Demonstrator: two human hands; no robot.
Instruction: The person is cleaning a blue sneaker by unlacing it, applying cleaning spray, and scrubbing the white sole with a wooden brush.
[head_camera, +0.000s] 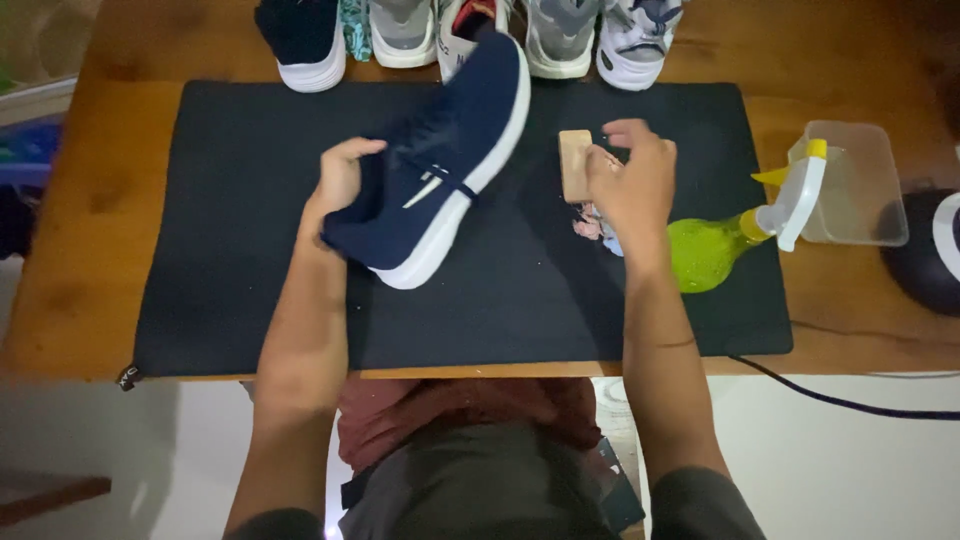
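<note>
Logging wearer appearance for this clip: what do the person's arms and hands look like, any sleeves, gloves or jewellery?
Both forearms are bare to the elbow, no sleeves in view. The left hand and right hand wear no gloves, and no rings or watch show. A thin dark band crosses the right forearm.

shoe (440, 165) on mat (240, 280), bottle (715, 245) right

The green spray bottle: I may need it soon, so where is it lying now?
In the head view, the green spray bottle lies on the right side of the black mat, just right of the right hand, beside the clear plastic container.
</note>
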